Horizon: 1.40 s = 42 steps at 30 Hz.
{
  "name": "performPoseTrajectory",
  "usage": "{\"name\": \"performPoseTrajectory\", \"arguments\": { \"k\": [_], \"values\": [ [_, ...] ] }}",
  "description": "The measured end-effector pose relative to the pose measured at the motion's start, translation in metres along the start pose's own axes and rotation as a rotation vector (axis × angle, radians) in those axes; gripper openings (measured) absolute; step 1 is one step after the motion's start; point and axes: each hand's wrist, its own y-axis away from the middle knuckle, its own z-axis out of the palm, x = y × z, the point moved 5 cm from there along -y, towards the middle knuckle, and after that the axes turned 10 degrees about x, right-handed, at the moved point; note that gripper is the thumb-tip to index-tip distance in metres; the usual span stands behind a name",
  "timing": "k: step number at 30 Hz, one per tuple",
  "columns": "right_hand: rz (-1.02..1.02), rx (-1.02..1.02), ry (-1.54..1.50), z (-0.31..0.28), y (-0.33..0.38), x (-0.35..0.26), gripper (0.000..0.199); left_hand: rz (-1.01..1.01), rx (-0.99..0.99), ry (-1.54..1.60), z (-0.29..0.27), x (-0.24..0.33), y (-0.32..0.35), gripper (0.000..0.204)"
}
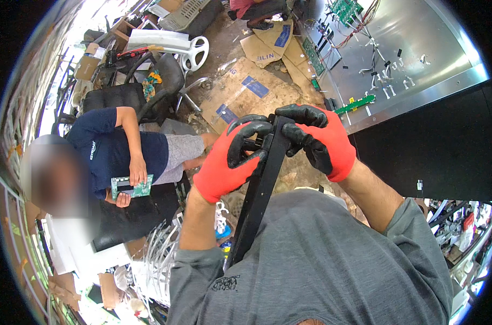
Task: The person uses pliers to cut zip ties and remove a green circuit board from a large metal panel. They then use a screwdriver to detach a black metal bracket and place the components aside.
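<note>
A long, narrow black bar (261,189), straight-edged like a casing or frame strip, slants from my chest out to both hands. My left hand (232,157), in a red glove with black-coated fingers, is closed round its left side close to the far end. At that far end my right hand (324,142), gloved the same way, grips from the right, with its fingers curled over the top and the thumb against the side. A small dark part shows among the left fingers, but what it is I cannot make out.
To the left a person (119,146) sits holding a green circuit board (143,187). Flattened cardboard (240,92) lies on the floor ahead. At the right stands a large metal panel (419,54) with cables and boards, beside a black panel (424,146). Loose wires (159,265) heap lower left.
</note>
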Motion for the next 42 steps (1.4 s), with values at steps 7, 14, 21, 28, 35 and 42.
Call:
{"name": "performPoseTrajectory", "arguments": {
  "k": [7, 14, 21, 28, 35, 42],
  "values": [
    [0.128, 0.081, -0.023, -0.009, 0.004, 0.028, 0.032, 0.245, -0.219, -0.276, -0.010, -0.007, -0.022, 0.049],
    [0.121, 0.063, -0.010, -0.016, 0.005, 0.034, 0.033, 0.013, -0.199, -0.124, -0.006, -0.016, -0.020, 0.051],
    [0.161, 0.112, -0.102, -0.012, 0.020, 0.028, 0.037, 0.326, -0.261, -0.316, 0.001, -0.004, -0.018, 0.052],
    [0.073, 0.024, 0.095, -0.017, 0.032, 0.027, 0.036, 0.388, -0.304, -0.422, 0.009, 0.001, -0.005, 0.053],
    [0.107, -0.004, 0.035, -0.022, 0.043, 0.032, 0.036, 0.340, -0.395, -0.490, 0.017, 0.007, 0.000, 0.056],
    [0.106, 0.003, -0.018, -0.034, 0.049, 0.033, 0.038, 0.240, -0.413, -0.473, 0.030, 0.006, -0.002, 0.055]
  ]
}}
